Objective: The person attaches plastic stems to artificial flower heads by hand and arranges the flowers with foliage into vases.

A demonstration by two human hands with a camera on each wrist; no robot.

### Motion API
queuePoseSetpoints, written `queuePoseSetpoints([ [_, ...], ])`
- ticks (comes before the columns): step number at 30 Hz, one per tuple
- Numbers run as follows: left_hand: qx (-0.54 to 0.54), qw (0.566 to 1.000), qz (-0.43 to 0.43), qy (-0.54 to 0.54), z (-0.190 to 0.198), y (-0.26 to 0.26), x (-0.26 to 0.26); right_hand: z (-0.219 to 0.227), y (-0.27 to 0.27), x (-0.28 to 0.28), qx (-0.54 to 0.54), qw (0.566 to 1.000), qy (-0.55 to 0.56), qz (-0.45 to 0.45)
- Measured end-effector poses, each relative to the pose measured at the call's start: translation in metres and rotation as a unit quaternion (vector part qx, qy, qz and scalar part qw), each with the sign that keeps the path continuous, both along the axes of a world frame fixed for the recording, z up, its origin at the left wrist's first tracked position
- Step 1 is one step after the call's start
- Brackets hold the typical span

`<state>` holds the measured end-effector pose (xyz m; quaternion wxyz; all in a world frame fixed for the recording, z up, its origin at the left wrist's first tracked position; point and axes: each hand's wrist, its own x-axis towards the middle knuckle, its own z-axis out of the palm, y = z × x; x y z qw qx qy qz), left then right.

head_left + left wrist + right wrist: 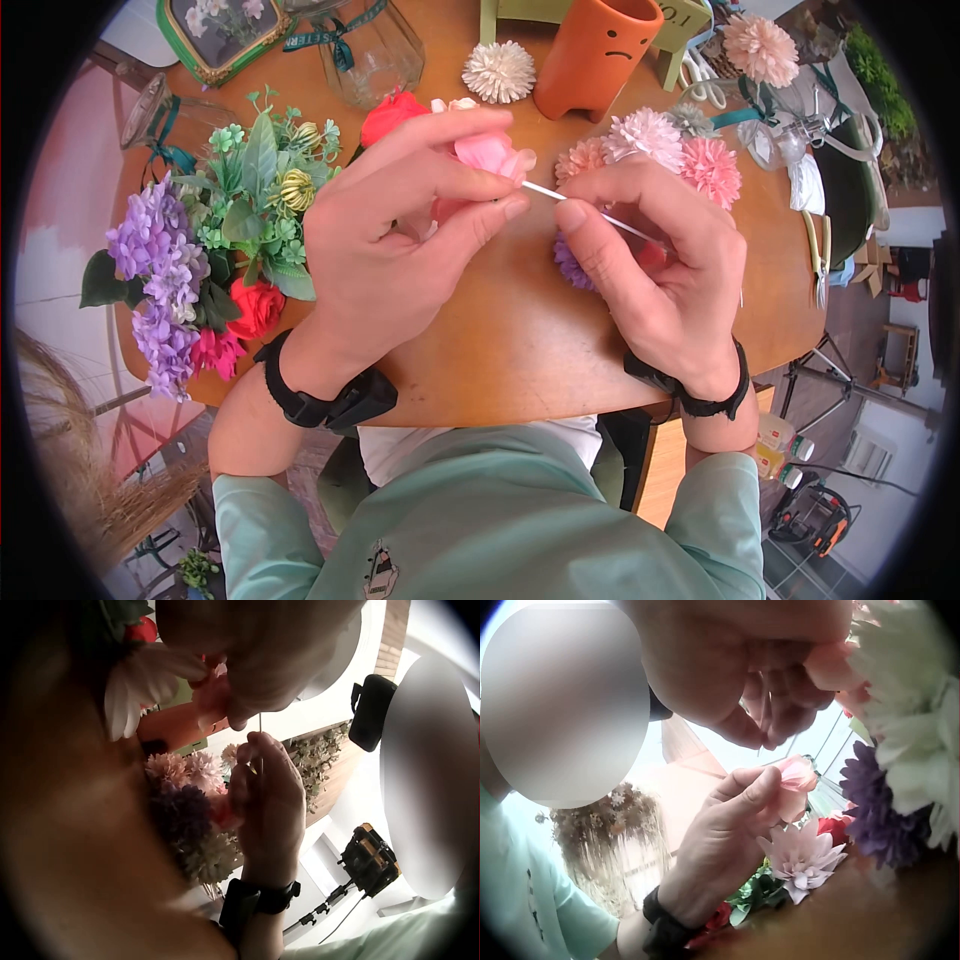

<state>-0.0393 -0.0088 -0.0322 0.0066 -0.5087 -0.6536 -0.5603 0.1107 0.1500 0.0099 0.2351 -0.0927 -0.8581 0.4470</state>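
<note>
Between the thumb and fingers of my left hand point(375, 235) is the head of a pink artificial rose point(487, 153), partly hidden by the fingers in the head view. Its layered petals point(798, 780) show better in the right wrist view. My right hand point(672, 265) pinches a thin white stick point(542, 189) between thumb and forefinger. The stick's tip meets the left fingertips at the base of the rose, and its other end runs back under the right palm. Below the held rose, a pale pink flower point(804, 859) with pointed petals appears in the right wrist view.
Purple, green and red artificial flowers point(165, 250) lie at the table's left. Pink pompom flowers point(650, 135) sit behind my right hand. An orange vase point(597, 55), a glass vase point(375, 60) and a white pompom flower point(499, 72) stand farther back. Pliers point(818, 255) lie at the right edge.
</note>
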Motion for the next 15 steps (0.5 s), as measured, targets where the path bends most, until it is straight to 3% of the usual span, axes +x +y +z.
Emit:
queuePoseSetpoints([
  [1, 0.006, 0.999, -0.017, -0.035, -0.001, 0.000, 0.000, 0.002, 0.000, 0.001, 0.000, 1.000, 0.001, -0.001],
  [3, 0.018, 0.997, -0.031, -0.062, -0.001, 0.000, 0.002, 0.004, 0.000, 0.002, -0.134, 0.988, -0.079, 0.015],
  [10, 0.076, 0.977, -0.048, -0.192, -0.002, 0.007, 0.005, -0.012, 0.004, -0.003, -0.073, 0.995, 0.021, 0.065],
  [11, 0.077, 0.977, -0.048, -0.192, -0.003, 0.005, 0.003, -0.007, 0.004, -0.003, -0.023, 0.999, 0.016, 0.040],
  [13, -0.001, 0.999, -0.001, -0.041, -0.003, -0.001, -0.002, -0.003, 0.004, -0.003, 0.027, 0.999, 0.010, 0.014],
  [15, 0.001, 0.999, 0.005, -0.036, -0.002, 0.000, 0.000, -0.002, 0.005, -0.002, 0.065, 0.997, 0.029, -0.009],
])
